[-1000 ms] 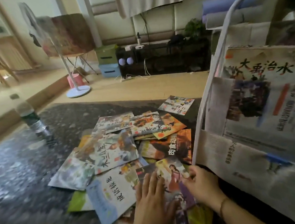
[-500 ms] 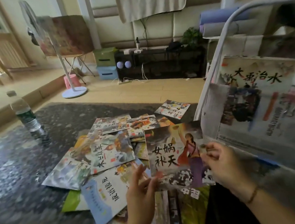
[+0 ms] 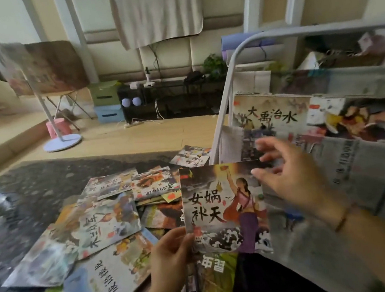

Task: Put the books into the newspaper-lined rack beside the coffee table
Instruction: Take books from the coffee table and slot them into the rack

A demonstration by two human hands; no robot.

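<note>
Above the coffee table's [image 3: 47,186] right edge, picture book [image 3: 225,209] pinched upright by left hand [image 3: 172,251], right hand [image 3: 291,177] spread beside it, newspaper-lined rack [image 3: 358,175] just right, loose books [image 3: 105,228] mid-table.

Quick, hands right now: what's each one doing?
Left hand: holds the picture book by its lower left corner.
Right hand: open, fingers spread at the book's upper right corner, gripping nothing.

Single head-worn wide-angle view, facing forward and down from above the dark speckled stone coffee table [image 3: 35,187]. Both hands sit close in the lower frame. The white tubular metal rack lined with newspaper [image 3: 226,94] fills the right; the far wall curves with lens distortion.
</note>
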